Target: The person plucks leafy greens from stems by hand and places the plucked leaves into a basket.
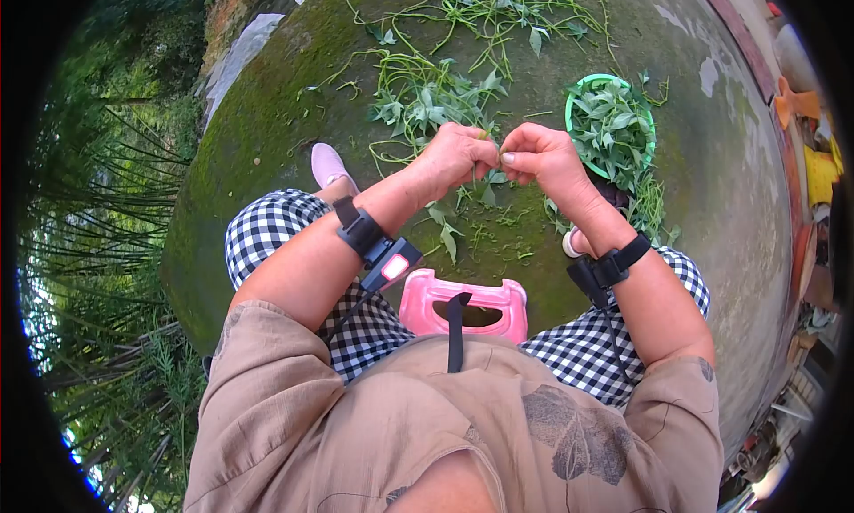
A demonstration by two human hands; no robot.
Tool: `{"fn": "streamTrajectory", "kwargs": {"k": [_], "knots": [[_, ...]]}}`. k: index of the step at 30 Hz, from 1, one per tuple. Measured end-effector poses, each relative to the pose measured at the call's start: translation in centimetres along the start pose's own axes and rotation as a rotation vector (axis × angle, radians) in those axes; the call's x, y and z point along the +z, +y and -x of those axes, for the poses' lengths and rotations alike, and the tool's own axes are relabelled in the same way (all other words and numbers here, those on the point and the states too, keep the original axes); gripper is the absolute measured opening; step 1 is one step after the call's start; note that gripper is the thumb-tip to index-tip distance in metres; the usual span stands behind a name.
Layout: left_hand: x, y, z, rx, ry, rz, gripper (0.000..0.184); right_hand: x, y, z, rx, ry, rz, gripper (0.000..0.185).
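Observation:
My left hand (456, 160) is closed round a green leafy stem, whose leaves hang below the fingers. Thumb and forefinger of my right hand (539, 160) are pinched together right beside it, at the stem's end; what they hold is too small to make out. Beyond my left hand lies a heap of leafy vines (427, 99) on the mossy ground. A green-rimmed basket (652, 126) full of picked leaves (609, 121) stands to the right of my right hand.
More vines (507, 6) are spread at the top. Green stems (648, 206) lie below the basket, and scraps (503, 233) lie between my feet. A pink plastic stool (418, 304) is under me. Bushes (116, 201) border the left; a ledge with assorted objects, one yellow (820, 173), runs along the right.

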State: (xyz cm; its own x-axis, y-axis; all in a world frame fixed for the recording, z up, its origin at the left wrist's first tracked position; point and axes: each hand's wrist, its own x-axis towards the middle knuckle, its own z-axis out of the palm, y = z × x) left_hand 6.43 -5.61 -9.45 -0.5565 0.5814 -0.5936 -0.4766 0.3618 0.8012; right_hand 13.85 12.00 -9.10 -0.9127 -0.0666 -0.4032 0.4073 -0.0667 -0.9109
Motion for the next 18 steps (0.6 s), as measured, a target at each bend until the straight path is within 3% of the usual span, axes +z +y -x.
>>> {"fn": "streamTrajectory", "kwargs": {"k": [9, 14, 18], "knots": [[-0.6, -1.9, -1.0, -0.029, 0.044, 0.006, 0.012, -5.4, -1.7, 0.6, -0.047, 0.29, -0.019, 0.005], [-1.0, -2.9, -1.2, -0.131, 0.087, 0.023, 0.014, -11.8, -1.6, 1.5, -0.109, 0.629, -0.018, 0.006], [-1.1, -3.0, -1.4, -0.288, 0.041, 0.267, 0.008, -16.9, -0.1, 1.8, 0.034, 0.979, 0.052, 0.027]]}}
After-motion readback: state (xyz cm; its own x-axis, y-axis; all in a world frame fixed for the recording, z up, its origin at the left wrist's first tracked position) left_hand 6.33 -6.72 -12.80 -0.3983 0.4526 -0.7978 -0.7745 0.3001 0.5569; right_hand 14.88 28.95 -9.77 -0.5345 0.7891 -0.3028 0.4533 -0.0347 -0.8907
